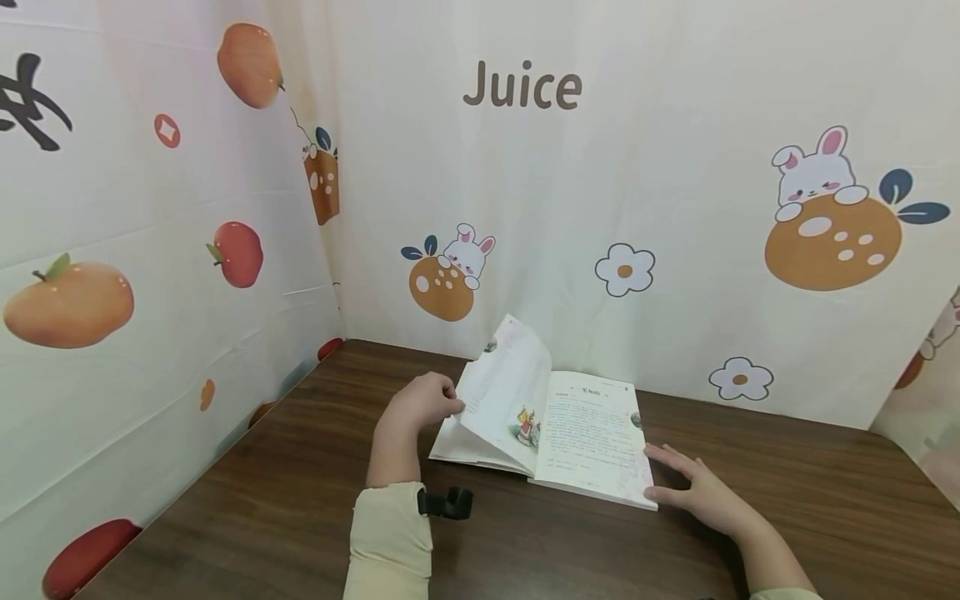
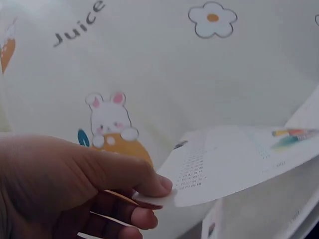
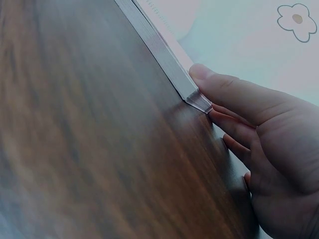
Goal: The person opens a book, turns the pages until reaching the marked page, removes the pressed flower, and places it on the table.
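An open book [image 1: 592,433] with printed text and a small coloured picture lies on the table. My left hand [image 1: 423,402] is at its left side and pinches a lifted page [image 1: 510,383] between thumb and fingers. In the left wrist view that page [image 2: 224,164] bends up from the thumb [image 2: 157,185], apart from the pages below. At the book's lower right corner rests my right hand [image 1: 697,492], its fingers fairly straight and spread. The right wrist view shows the thumb [image 3: 204,72] on the corner's top edge and the other fingers beside the page block [image 3: 164,59].
The dark wooden table [image 1: 285,500] reaches back to a pale curtain [image 1: 675,125] printed with fruit, rabbits and flowers. Another printed curtain [image 1: 150,200] runs along the left side. A black strap with a small device [image 1: 446,502] sits on my left wrist.
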`<move>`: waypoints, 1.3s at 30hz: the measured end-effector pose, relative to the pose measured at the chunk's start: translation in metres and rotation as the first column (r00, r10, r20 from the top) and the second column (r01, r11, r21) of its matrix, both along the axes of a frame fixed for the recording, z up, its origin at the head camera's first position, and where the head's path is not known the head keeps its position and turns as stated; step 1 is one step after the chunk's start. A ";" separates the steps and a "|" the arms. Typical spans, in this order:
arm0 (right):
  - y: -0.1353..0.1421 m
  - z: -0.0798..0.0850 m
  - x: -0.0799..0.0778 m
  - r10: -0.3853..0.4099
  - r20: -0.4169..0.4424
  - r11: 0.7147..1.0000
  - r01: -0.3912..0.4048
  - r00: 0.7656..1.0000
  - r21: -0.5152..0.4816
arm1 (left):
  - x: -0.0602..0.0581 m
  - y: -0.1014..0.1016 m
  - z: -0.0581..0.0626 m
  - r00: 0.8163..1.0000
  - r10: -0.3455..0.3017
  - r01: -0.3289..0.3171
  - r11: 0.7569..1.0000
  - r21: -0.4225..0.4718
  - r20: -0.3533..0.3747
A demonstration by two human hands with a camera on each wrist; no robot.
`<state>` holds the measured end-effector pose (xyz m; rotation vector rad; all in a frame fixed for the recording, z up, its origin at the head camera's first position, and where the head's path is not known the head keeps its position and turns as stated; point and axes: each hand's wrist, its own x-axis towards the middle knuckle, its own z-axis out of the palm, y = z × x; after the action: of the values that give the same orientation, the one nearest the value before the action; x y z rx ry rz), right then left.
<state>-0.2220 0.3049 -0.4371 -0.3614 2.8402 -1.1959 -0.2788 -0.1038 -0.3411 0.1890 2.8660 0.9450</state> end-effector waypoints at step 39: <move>0.000 0.001 0.000 0.008 0.014 1.000 -0.008 1.000 -0.017 | -0.012 -0.002 -0.041 0.978 0.036 -0.007 0.990 -0.140 0.205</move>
<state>-0.2220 0.3046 -0.4364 -0.3635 2.8156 -1.2172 -0.2903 -0.1054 -0.3820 0.0431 2.7321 0.7174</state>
